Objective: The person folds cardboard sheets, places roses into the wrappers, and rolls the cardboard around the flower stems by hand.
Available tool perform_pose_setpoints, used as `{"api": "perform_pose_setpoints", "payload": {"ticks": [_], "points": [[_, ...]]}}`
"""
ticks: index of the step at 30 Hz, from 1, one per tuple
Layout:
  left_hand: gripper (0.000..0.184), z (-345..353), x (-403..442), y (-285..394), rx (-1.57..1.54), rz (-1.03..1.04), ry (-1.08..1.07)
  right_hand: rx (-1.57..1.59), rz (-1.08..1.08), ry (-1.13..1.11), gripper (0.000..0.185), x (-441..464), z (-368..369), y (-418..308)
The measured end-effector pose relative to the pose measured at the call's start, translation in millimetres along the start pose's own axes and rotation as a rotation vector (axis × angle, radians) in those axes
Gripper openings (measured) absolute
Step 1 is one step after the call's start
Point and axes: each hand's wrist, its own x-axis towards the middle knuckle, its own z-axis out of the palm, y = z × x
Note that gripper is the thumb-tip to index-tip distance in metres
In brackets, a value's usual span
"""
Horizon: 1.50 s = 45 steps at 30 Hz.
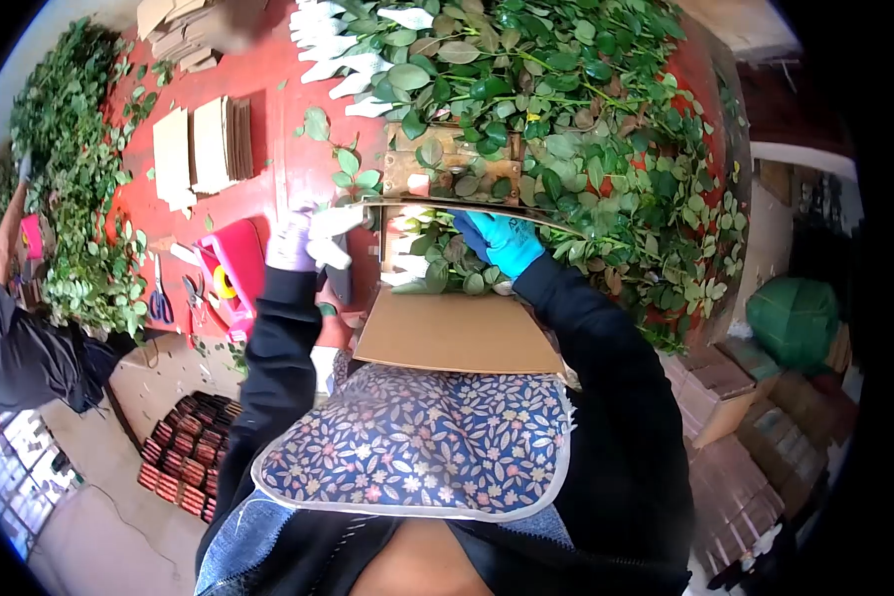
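Nearby comes a flowered apron (417,437), then a cardboard sheet (457,333). Just beyond, leafy stems (459,270) lie between the pale-gloved left hand (293,238) and the blue-gloved right hand (507,243); whether their fingers grip anything, I cannot tell. Farther off, foliage (606,129) covers much of the red table (286,119).

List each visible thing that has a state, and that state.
Left hand: gloved, grip unclear
Right hand: gloved, at the leafy stems, grip unclear
Cardboard sheet: flat, against the apron
Leafy stems: heaped on the table
Cardboard stack: piled
Scissors: lying down, blades look closed
Pink holder: yellow roll in it
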Motion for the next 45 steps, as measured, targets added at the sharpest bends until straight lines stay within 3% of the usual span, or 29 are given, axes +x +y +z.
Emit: {"api": "perform_pose_setpoints", "payload": {"ticks": [1, 4, 8, 9, 12, 13, 14, 16, 18, 24, 28, 30, 32, 33, 34, 36, 38, 39, 40, 42, 43, 45], "points": [[0.034, -2, 0, 14, -0.103, -0.059, -0.061, 0.004, -0.01, -0.022, 0.051, -1, 2, 3], [0.026, -21, -6, 2, -0.33, 0.124, -0.323, 0.029, 0.029, -0.016, 0.051, -2, 8, 6], [0.028, 16, -22, -24, -0.38, -0.14, -0.107, -0.111, -0.026, 0.044, 0.048, 3, 3, 1], [0.021, -8, -5, -47, -0.484, -0.082, -0.253, -0.117, -0.006, 0.033, 0.048, 2, 4, 1], [0.012, -4, 0, -27, -0.239, -0.304, -0.362, -0.005, 0.074, -0.002, 0.049, -10, 10, 12], [0.011, -1, 1, -37, -0.035, -0.17, -0.338, 0.113, 0.133, -0.012, 0.05, -11, 11, 12], [0.014, -5, 0, -69, 0.226, -0.093, -0.113, 0.115, 0.133, -0.012, 0.05, -11, 11, 13], [0.024, 13, -1, -61, 0.864, -0.075, -0.145, 0.017, 0.024, 0.039, 0.051, -4, 7, 5], [0.029, 46, 0, -45, 1.18, -0.184, -0.131, -0.003, 0.006, 0.035, 0.053, -4, 7, 3], [0.02, 67, 2, -53, 1.15, -0.22, -0.016, -0.082, -0.063, 0.065, 0.053, 5, 2, 0], [0.018, 18, 8, -77, 0.831, 0.175, -0.1, -0.162, -0.038, 0.036, 0.048, 7, -3, -2], [0.016, -49, 22, -75, 0.564, 0.159, -0.037, -0.198, -0.06, 0.053, 0.046, 9, -3, -3], [0.013, -34, 3, -17, 0.548, 0.097, -0.037, -0.231, -0.082, 0.071, 0.045, 10, -2, -4], [0.012, -36, 1, -2, 0.532, 0.099, -0.172, -0.228, -0.089, 0.089, 0.044, 15, -5, -9], [0.015, -27, -4, -9, 0.614, 0.355, -0.176, -0.226, -0.099, 0.103, 0.043, 20, -6, -14], [0.018, -19, -6, -11, 0.759, 0.172, -0.342, -0.231, -0.07, 0.023, 0.04, 21, -15, -28], [0.018, 13, -9, -17, 1.205, 0.014, -0.218, -0.233, 0.069, -0.101, 0.044, 22, -23, -38], [0.019, 29, -10, -19, 1.312, -0.028, -0.202, -0.282, 0.223, -0.302, 0.046, 30, -33, -54], [0.023, 42, -9, -20, 1.418, -0.07, -0.186, -0.291, 0.206, -0.32, 0.046, 35, -40, -63], [0.029, 50, -5, -32, 1.483, -0.111, -0.24, -0.417, 0.2, -0.458, 0.053, 40, -51, -80], [0.032, 48, -5, -41, 1.363, -0.09, -0.287, -0.441, 0.29, -0.585, 0.057, 47, -58, -98], [0.033, 46, -4, -47, 1.336, -0.11, -0.272, -0.582, 0.141, -0.509, 0.047, 56, -62, -122]]}}
